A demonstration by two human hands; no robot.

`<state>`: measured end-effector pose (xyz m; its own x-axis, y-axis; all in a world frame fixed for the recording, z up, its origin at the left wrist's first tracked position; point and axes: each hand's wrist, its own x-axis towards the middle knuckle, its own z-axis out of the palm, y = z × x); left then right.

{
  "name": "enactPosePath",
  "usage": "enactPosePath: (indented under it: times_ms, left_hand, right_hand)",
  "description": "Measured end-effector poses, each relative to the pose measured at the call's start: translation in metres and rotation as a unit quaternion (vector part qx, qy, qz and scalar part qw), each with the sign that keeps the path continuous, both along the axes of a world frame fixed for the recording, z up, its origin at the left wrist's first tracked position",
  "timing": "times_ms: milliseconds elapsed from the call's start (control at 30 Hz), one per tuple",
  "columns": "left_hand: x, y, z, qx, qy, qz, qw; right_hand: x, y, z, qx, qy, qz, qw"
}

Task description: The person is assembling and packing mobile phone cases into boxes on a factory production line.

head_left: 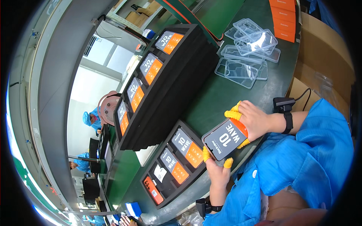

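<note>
My right hand, with yellow finger cots, grips a smartphone by its orange end. The phone's face is covered by a printed grey and orange film. My left hand, also in yellow finger cots, is at the phone's grey end. One of its fingertips lies on the corner, with the thumb beside the near edge. To the left is a black foam tray holding two similar phones, a white paper label and an orange phone, seemingly back up.
A tall stack of black trays stands behind, several phones in its top layer. Clear plastic cases lie heaped on the green table, near orange boxes. An open cardboard box is at the right. Co-workers in blue sit far left.
</note>
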<state>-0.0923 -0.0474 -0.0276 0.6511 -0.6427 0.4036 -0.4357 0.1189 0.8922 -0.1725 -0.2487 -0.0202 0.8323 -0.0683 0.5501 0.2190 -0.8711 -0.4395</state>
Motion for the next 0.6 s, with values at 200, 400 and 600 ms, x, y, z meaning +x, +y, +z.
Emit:
enactPosePath:
  times_ms: [200,400,600]
  left_hand:
    - [-0.005,-0.004,0.006,0.051,0.067,0.057,0.995]
    - [-0.006,-0.01,-0.008,0.006,0.028,0.149,0.988]
    - [0.008,0.002,-0.003,0.071,0.159,0.054,0.983]
  right_hand:
    - [0.0,0.005,-0.001,0.007,0.007,-0.003,1.0]
    - [0.001,0.005,-0.004,0.017,0.016,-0.009,1.0]
    - [0.003,0.004,-0.009,0.048,0.128,-0.027,0.99]
